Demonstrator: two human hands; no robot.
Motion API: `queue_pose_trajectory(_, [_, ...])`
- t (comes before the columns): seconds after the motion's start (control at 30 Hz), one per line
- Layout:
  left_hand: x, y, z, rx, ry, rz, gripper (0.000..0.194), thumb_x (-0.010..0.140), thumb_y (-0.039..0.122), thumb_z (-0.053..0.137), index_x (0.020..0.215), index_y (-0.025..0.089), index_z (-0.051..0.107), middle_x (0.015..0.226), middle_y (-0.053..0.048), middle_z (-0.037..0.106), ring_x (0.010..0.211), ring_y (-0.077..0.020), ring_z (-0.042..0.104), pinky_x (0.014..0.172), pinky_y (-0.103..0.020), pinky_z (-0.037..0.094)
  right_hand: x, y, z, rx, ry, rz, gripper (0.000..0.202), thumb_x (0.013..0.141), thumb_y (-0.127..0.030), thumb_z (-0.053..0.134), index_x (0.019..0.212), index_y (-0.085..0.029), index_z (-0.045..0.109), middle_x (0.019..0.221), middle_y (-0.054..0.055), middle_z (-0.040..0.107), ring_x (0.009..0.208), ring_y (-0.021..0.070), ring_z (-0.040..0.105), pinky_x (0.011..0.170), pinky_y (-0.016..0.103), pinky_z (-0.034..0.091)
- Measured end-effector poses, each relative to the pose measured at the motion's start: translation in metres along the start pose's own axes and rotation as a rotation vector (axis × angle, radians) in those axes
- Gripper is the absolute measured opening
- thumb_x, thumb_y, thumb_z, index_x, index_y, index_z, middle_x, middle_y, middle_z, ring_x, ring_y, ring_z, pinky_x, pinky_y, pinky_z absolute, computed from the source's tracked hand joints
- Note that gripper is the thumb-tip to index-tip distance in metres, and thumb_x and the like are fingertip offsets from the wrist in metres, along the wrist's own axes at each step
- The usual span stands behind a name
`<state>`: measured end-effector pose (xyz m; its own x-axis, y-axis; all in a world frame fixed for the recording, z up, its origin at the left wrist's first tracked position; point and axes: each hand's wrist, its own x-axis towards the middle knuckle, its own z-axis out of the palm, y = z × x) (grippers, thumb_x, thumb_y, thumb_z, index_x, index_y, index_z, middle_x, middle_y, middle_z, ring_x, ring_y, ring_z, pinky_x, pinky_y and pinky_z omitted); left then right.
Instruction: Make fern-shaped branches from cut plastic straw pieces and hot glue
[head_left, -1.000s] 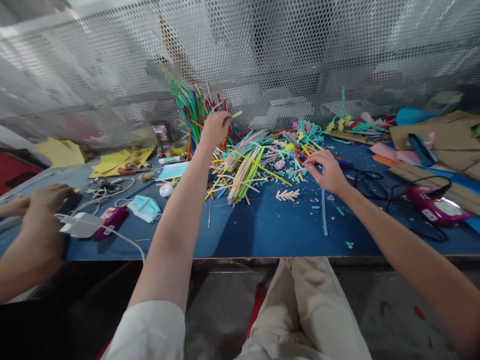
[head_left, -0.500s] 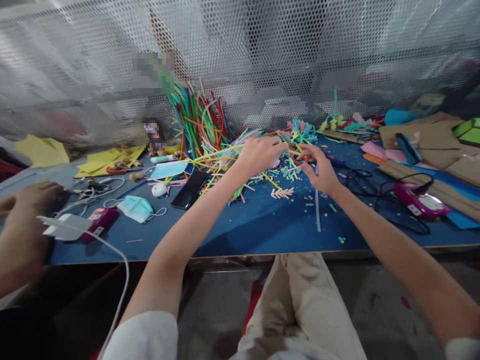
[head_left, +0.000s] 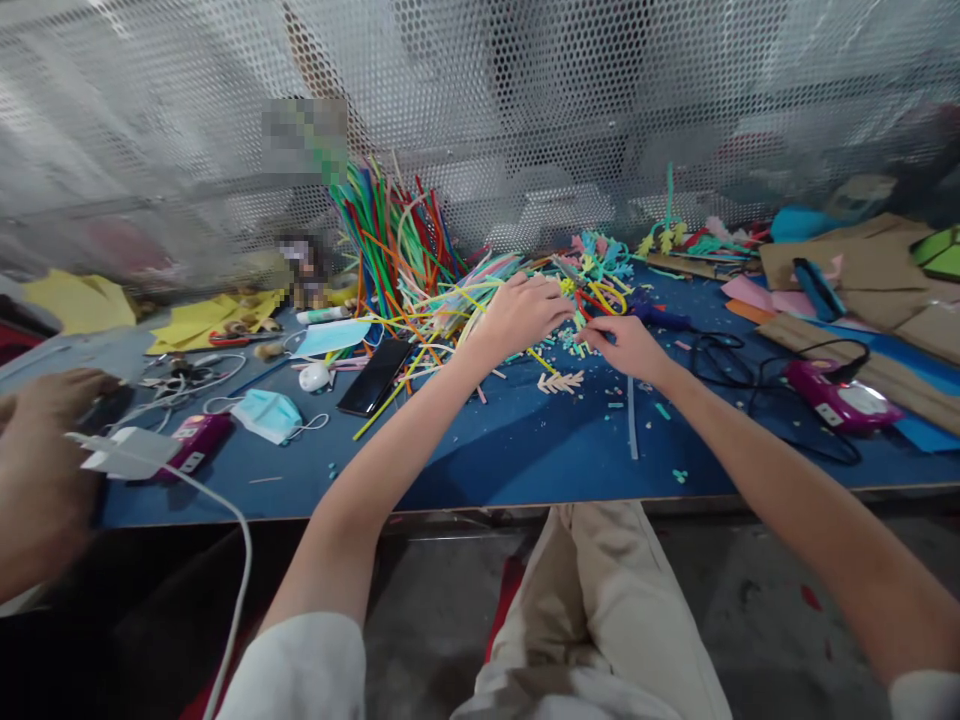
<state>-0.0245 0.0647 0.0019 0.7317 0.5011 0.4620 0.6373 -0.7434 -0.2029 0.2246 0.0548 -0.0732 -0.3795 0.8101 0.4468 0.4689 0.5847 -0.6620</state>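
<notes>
My left hand (head_left: 520, 312) and my right hand (head_left: 627, 345) meet over a heap of coloured paper strips (head_left: 457, 300) on the blue table (head_left: 510, 450). Both hands' fingers pinch at thin strips between them; which strip each holds is too small to tell. A bundle of long coloured strips (head_left: 390, 235) stands upright behind the heap, against the mesh wall. A cream leaf-shaped paper cutout (head_left: 561, 381) lies on the table just below my hands.
A black phone (head_left: 374, 377), face masks (head_left: 270, 414), a white mouse (head_left: 315, 377) and a magenta glue gun (head_left: 196, 440) lie at left. Another person's hands (head_left: 45, 440) work at far left. A second magenta glue gun (head_left: 840, 394) with cable and cardboard (head_left: 862, 265) sit right.
My left hand came down from the upright bundle to the heap. My right hand moved left and closed its fingers, so both hands now meet.
</notes>
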Motion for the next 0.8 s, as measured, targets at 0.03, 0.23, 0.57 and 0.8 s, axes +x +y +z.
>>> queue_pose_trajectory(0.03, [-0.001,-0.001,0.000,-0.006,0.005,-0.022,0.029,0.113,0.037,0.057,0.111,0.028,0.084,0.110,-0.008,0.080,0.115,-0.0281,0.070,0.103,-0.047,0.047,0.000,-0.001,0.001,0.000,0.006,0.024,0.044,0.104,-0.058,0.062,0.089,-0.023,0.082,0.074,0.003,0.074,0.066,0.0209,0.062,0.066,0.035,0.046])
queue_pose_trajectory(0.23, [-0.014,-0.050,-0.024,0.029,0.099,-0.322,0.043,0.114,0.059,0.052,0.110,0.029,0.083,0.105,-0.008,0.081,0.114,-0.0304,0.065,0.103,-0.054,0.044,0.004,0.009,-0.004,0.022,0.234,0.120,0.045,0.099,-0.061,0.063,0.078,-0.022,0.075,0.062,0.001,0.060,0.056,0.0175,0.048,0.060,0.035,0.035])
queue_pose_trajectory(0.57, [-0.050,-0.125,0.008,-0.193,-0.059,-0.427,0.071,0.115,0.075,0.022,0.119,0.023,0.070,0.107,-0.005,0.076,0.098,-0.0162,0.063,0.088,-0.037,0.050,0.020,0.033,-0.012,0.499,0.580,0.294,0.046,0.087,-0.062,0.074,0.066,-0.024,0.060,0.058,-0.002,0.046,0.052,0.0125,0.037,0.050,0.030,0.030])
queue_pose_trajectory(0.8, [-0.051,-0.102,0.041,-0.103,-0.419,-0.211,0.017,0.091,0.041,0.079,0.098,0.028,0.087,0.125,-0.009,0.077,0.124,-0.0336,0.064,0.110,-0.048,0.045,0.019,0.028,-0.015,0.582,0.575,0.284,0.054,0.078,-0.069,0.079,0.063,-0.025,0.051,0.061,-0.002,0.045,0.051,0.0117,0.038,0.047,0.030,0.029])
